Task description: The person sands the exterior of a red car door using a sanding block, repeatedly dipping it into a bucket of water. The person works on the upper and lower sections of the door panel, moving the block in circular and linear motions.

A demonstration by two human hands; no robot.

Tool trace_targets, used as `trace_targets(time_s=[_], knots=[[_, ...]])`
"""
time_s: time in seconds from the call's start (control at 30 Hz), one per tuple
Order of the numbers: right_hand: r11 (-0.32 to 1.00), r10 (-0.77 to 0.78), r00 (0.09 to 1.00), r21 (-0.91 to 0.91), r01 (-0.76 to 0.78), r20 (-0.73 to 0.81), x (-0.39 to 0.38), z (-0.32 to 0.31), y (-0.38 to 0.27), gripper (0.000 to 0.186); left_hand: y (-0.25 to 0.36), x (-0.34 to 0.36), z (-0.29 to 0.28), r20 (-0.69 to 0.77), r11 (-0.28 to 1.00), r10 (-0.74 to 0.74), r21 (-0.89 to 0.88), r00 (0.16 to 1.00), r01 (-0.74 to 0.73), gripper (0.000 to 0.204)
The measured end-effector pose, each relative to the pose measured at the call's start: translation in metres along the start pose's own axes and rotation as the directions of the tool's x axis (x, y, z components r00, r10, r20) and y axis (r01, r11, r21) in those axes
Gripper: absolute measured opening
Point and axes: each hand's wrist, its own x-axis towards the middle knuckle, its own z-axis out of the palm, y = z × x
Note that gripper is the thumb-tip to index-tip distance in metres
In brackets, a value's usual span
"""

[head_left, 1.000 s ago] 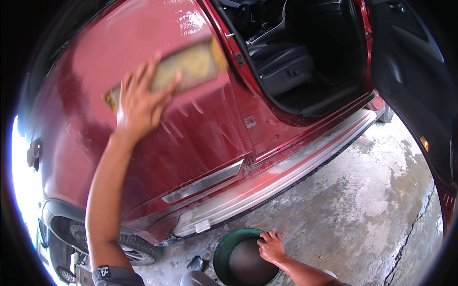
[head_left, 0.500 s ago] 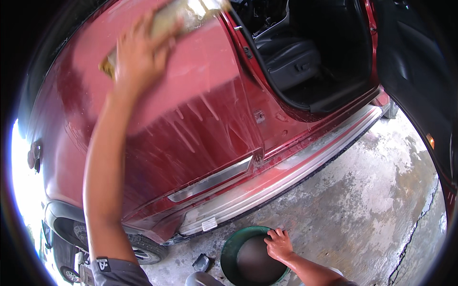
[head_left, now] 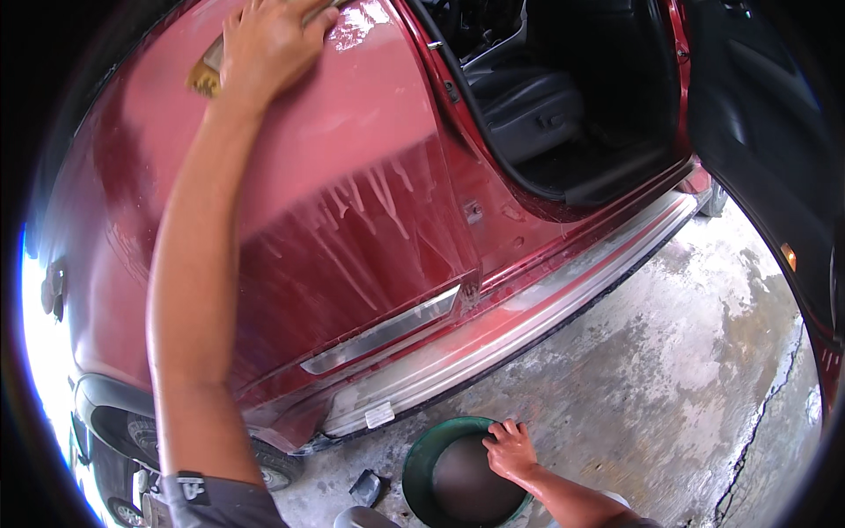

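Note:
High on the red car door (head_left: pixel 352 246), my left hand (head_left: pixel 273 48) presses a long sanding block (head_left: pixel 208 74) with yellow-brown paper against a dull pink patch (head_left: pixel 352 123). Most of the block is hidden under the hand, and its far part reaches the top edge of the view. Pale milky drips run down the glossy red paint below the patch. Low at the front, the fingers of my right hand (head_left: pixel 510 449) curl over the rim of a green bucket (head_left: pixel 422 458). Murky grey-brown water fills part of it.
At right, another door (head_left: pixel 766 132) stands wide open beside a dark seat (head_left: pixel 528 106). A ribbed side step (head_left: pixel 528 308) runs along the car's bottom, with a small pale block (head_left: pixel 379 414) on it. A dark piece (head_left: pixel 367 487) lies on the stained concrete left of the bucket.
My left hand and the sanding block have shifted up the door, so more of the block leaves the top of the view. My right hand stays on the bucket rim.

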Motion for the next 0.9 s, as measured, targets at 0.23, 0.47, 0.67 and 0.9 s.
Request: trace_targets(time_s=[0.23, 0.47, 0.67, 0.9], knots=[[0.999, 0.042, 0.999, -0.032, -0.043, -0.01, -0.01, -0.002, 0.016, 0.012, 0.053, -0.146, -0.021, 0.06, 0.966, 0.204, -0.174, 0.977, -0.191, 0.051], [1.0, 0.008, 1.0, 0.005, -0.008, -0.01, -0.002, -0.002, -0.001, 0.01, -0.043, -0.011, 0.01, 0.086, 0.991, 0.115, -0.073, 0.99, -0.108, 0.039], [0.999, 0.025, 1.0, -0.022, -0.025, -0.001, -0.004, 0.001, 0.007, 0.013, -0.005, -0.002, -0.001, 0.026, 0.995, -0.043, -0.091, 0.999, 0.045, 0.041], [0.999, 0.027, 1.0, -0.019, -0.027, 0.001, -0.007, -0.003, 0.009, 0.014, 0.032, -0.174, -0.033, 0.109, 0.945, 0.31, -0.144, 0.944, -0.294, 0.046]])
